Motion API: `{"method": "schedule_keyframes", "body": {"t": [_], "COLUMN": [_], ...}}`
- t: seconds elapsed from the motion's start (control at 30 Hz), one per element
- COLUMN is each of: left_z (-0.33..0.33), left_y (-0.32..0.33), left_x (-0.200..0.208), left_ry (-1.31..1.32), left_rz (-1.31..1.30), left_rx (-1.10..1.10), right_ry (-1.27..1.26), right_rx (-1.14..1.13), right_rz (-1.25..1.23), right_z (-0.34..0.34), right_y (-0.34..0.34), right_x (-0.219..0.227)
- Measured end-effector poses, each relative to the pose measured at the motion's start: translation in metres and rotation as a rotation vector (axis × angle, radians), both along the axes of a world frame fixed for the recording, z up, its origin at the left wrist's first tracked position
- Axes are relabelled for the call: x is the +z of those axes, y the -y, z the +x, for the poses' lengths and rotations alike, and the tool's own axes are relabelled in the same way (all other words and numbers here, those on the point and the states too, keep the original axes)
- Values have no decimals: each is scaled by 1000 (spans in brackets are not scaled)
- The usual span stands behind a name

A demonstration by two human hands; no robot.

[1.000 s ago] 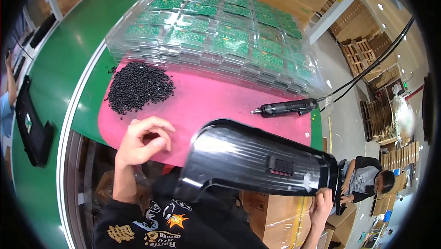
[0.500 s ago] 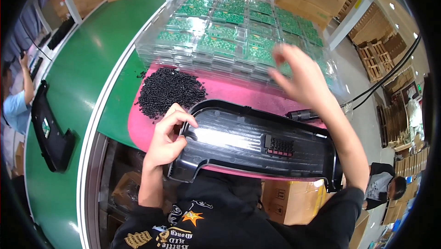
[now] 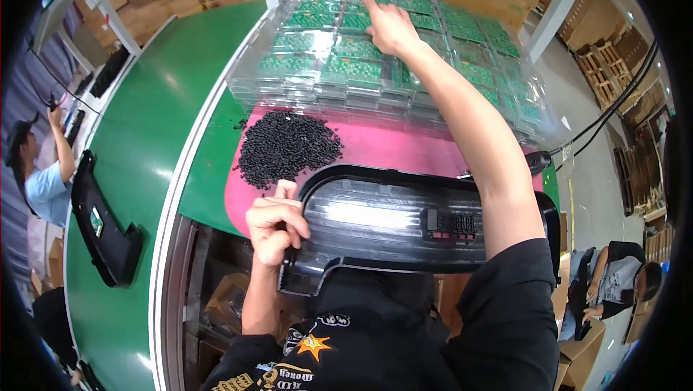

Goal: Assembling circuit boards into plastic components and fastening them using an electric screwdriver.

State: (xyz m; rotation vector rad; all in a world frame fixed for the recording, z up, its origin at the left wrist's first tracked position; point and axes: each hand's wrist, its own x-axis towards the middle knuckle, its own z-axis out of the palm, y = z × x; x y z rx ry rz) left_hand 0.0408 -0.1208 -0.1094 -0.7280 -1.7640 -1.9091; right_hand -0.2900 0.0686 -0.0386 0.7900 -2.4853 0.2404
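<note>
My left hand [image 3: 278, 226] is closed on the left end of a long black plastic housing [image 3: 368, 221], its hollow side up and a small slotted block on its floor. My right hand [image 3: 393, 30] reaches far over the stacked clear trays [image 3: 317, 91] of green circuit boards [image 3: 350, 70]. Its index finger is stretched out over a board in the back rows, the other fingers bent, with nothing seen in them; touch cannot be made out. My right forearm hides part of the housing and the pink mat [image 3: 375, 142].
Left of the trays' front lies a heap of small black pieces [image 3: 285, 147]. A black electric screwdriver [image 3: 537, 161] with a cable lies right of my forearm. On the green conveyor belt [image 3: 188, 66] at left is another black housing [image 3: 105, 228] with a board in it. Other people stand at both sides.
My right hand has moved from above the trays' near right part to the far middle boards. The left hand keeps its hold on the housing. The whole view has shifted slightly.
</note>
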Motion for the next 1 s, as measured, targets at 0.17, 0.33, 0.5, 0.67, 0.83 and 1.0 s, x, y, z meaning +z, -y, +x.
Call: {"method": "schedule_keyframes", "body": {"t": [0.17, 0.33, 0.5, 0.67, 0.83, 1.0], "left_z": [-1, -10, -45, -59, -71, -75], "left_y": [5, 16, -43, -80, -94, -103], "left_x": [0, 23, 97, 108, 86, 64], "left_ry": [-18, 257, 125, 224, 130, 82], "left_rz": [71, -72, -400, -569, -744, -1031], "left_rx": [-118, 22, -37, -186, -336, -438], "right_ry": [79, 708, 968, 676, 723, 625], "right_rx": [143, 575, 396, 489, 259, 138], "right_rz": [-518, -1191, -1438, -1176, -1105, -453], "right_z": [61, 182, 278, 293, 322, 330], "right_y": [-10, -19, -49, -110, -160, -186], "right_x": [34, 55, 78, 30, 5, -15]}}
